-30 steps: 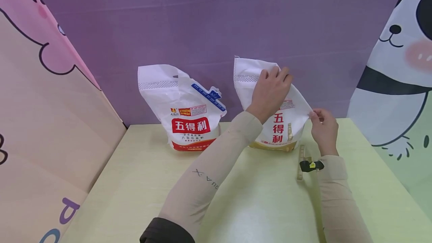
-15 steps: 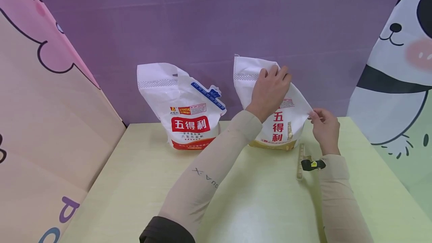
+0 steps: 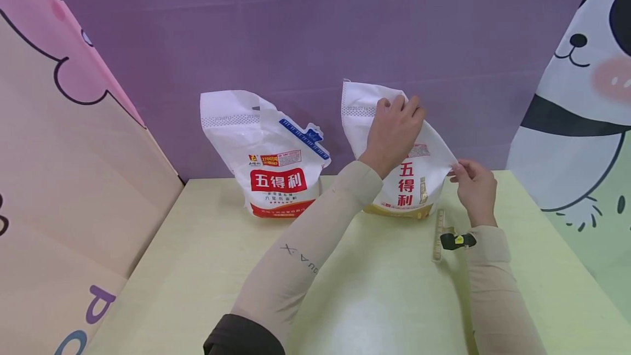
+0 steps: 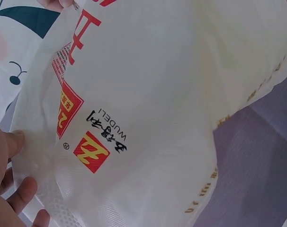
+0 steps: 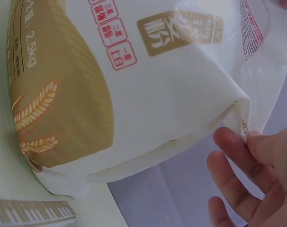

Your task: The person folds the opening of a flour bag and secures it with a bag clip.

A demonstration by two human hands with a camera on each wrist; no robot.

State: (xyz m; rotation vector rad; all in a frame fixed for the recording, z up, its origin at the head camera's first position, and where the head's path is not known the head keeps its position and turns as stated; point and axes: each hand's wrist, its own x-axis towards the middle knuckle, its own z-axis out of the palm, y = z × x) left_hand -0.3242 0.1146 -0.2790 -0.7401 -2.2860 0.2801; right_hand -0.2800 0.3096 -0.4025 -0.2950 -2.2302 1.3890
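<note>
Flour bag (image 3: 414,179) wants steady handling: left hand (image 3: 391,136) gripping its top, right hand (image 3: 474,188) fingers pinching the side corner firmly.

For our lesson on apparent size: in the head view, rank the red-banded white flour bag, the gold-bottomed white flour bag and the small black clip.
1. Red-banded white flour bag and gold-bottomed white flour bag: alike, the latter partly hidden.
2. Small black clip: smallest.

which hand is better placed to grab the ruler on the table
Right, probably. The right hand pinches the flour bag at its side corner, just above the ruler. The left hand grips the bag's top, farther away.
</note>
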